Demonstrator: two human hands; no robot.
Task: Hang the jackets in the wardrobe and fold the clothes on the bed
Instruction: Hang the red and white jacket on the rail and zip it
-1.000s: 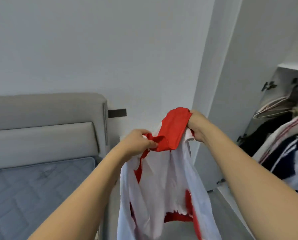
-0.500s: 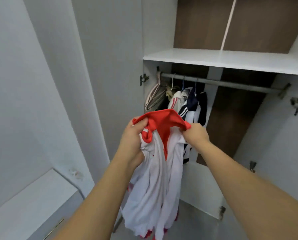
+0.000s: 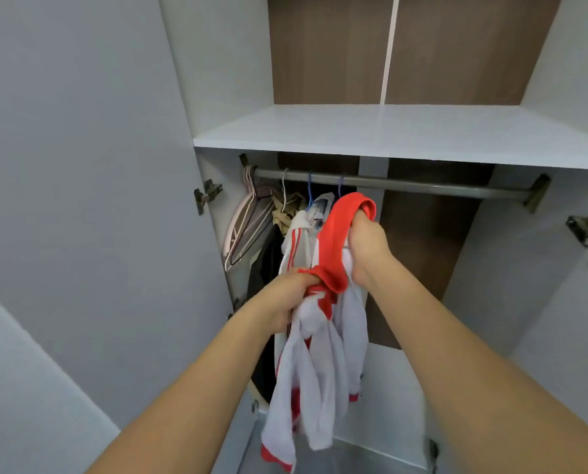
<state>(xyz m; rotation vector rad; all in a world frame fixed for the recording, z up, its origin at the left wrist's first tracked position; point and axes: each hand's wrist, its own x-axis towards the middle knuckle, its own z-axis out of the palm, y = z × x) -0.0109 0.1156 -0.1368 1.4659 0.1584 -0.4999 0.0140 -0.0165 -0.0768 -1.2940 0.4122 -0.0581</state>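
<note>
The person stood at the open wardrobe with a white and red jacket bunched between both hands, in front of the rail and a little below it. The right hand was raised, its fingers curled into the red collar near the top. The left hand sat lower, clenched round the fabric where the red met the white. The rest of the jacket hung slack beneath them, sleeves and hem dangling towards the wardrobe floor.

No hanger was in the jacket that I could see. To my eye the step was getting it onto one, and the spare hangers were at the far left end of the rail, beside the clothes already hung. Doing it well would probably mean freeing one hand while the other kept the collar, taking an empty hanger, and feeding each shoulder on so the collar sat centred. The jacket looked soft and twisted, so shaking it straight first seemed wise, or a sleeve could end up trapped inside. The right stretch of the rail was bare and offered the easier place to hook it.

As for writing, I could read none: no brand, label or print showed on the jacket or wardrobe
</note>
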